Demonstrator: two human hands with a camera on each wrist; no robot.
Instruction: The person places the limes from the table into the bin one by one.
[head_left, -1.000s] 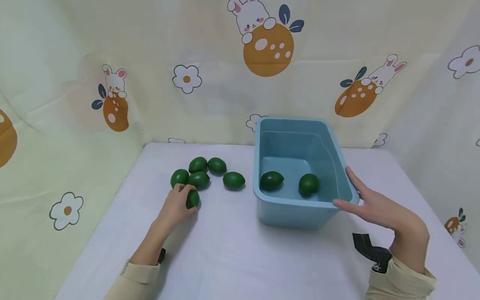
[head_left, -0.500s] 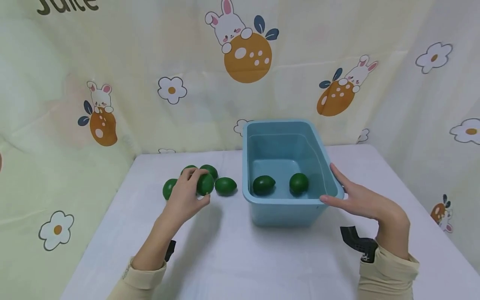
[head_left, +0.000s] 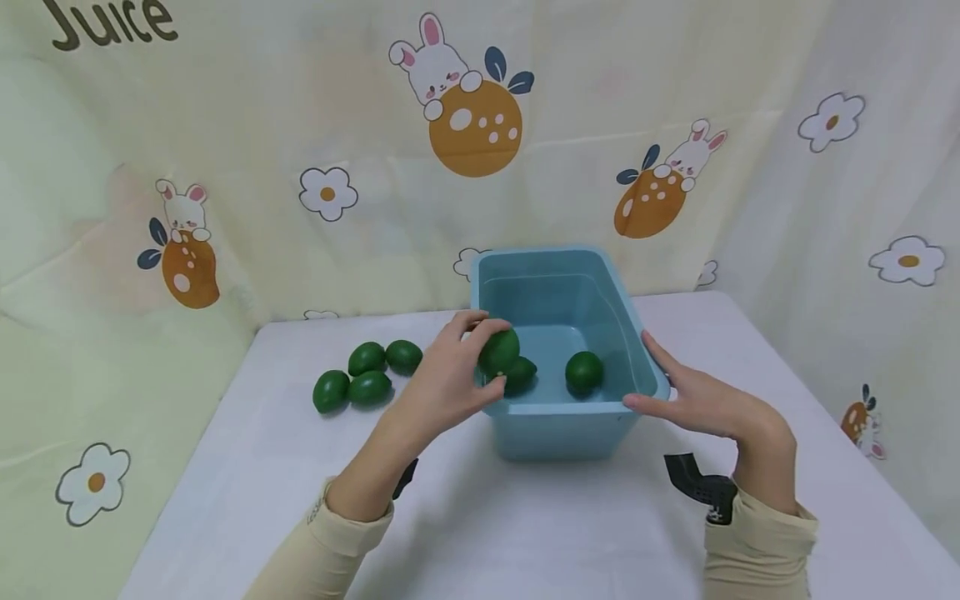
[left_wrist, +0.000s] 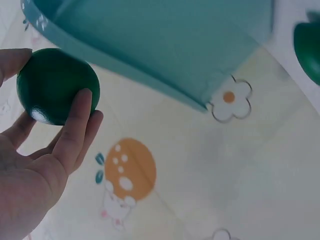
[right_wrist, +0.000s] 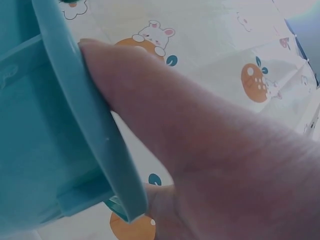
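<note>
In the head view my left hand (head_left: 446,379) pinches a green lime (head_left: 499,352) between thumb and fingertips, over the left rim of a light blue plastic bin (head_left: 551,433). The left wrist view shows this lime (left_wrist: 52,80) beside the bin's edge (left_wrist: 120,72). Inside the bin, one lime (head_left: 521,379) is partly covered by the held one, and another lime (head_left: 585,372) lies to its right. My right hand (head_left: 716,404) holds the bin's near right corner, thumb (right_wrist: 120,70) against the rim and fingers along the right side, some hidden.
Several limes (head_left: 371,388) are grouped on the white table (head_left: 247,500), left of the bin and partly behind my left arm. A patterned cloth (head_left: 300,258) with rabbits and oranges hangs behind the table and along both sides.
My left hand has lifted a lime from the group and carried it right to the bin. My right hand stays on the corner. The head view has shifted slightly.
</note>
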